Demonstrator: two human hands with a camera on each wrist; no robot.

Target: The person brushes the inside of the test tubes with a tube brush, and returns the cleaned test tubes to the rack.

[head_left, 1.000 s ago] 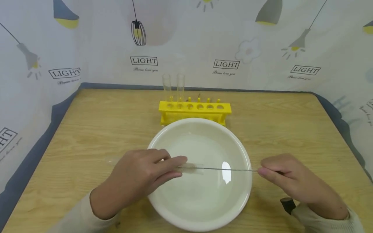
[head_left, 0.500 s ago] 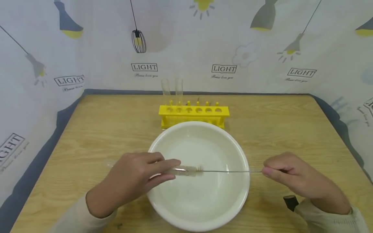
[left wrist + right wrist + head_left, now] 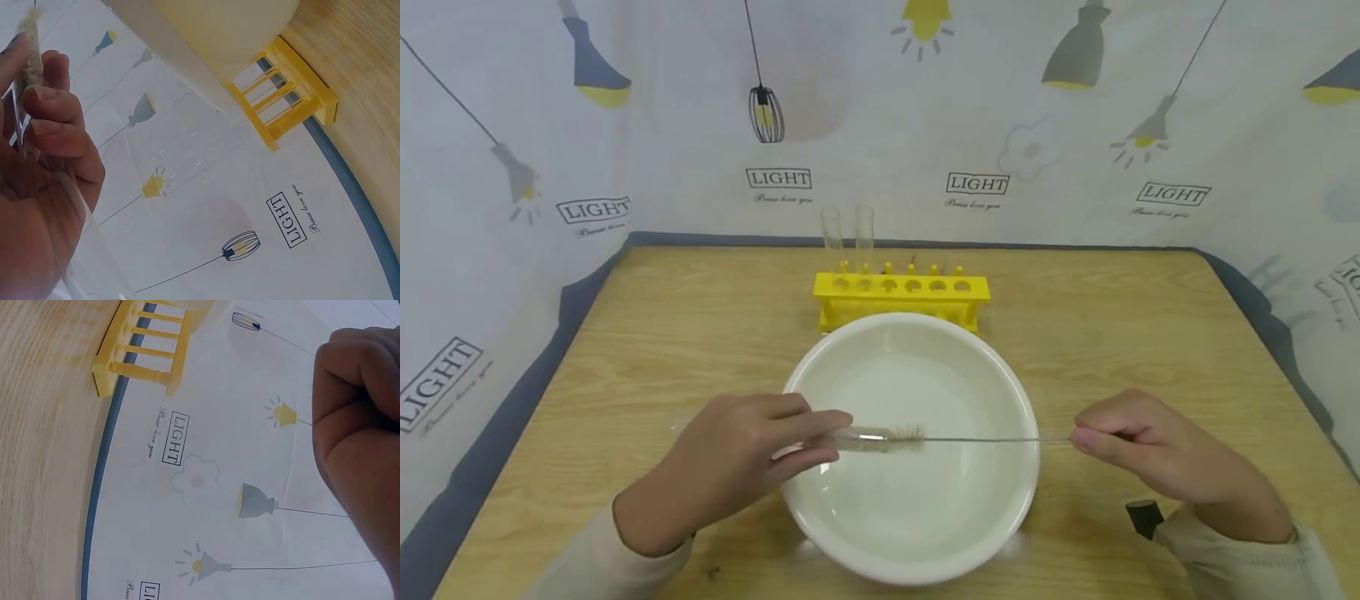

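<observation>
My left hand grips a clear test tube, held almost level over the white basin. The tube's mouth points right. From that mouth stick the pale bristles of a test tube brush, partly inside the glass. Its thin twisted-wire handle runs right across the basin to my right hand, which pinches it between thumb and curled fingers beyond the rim. In the left wrist view, fingers wrap the tube and bristles show at the top. The right wrist view shows my right hand, but not the wire.
Behind the basin stands a yellow test tube rack with two clear tubes upright at its left end. A dark stopper-like piece lies near my right sleeve. A patterned cloth hangs along the table's back edge.
The bristles have come partly out of the tube's mouth, as my left hand with the tube shifted left. My right hand keeps its pinch on the wire. The head view tilted slightly.
</observation>
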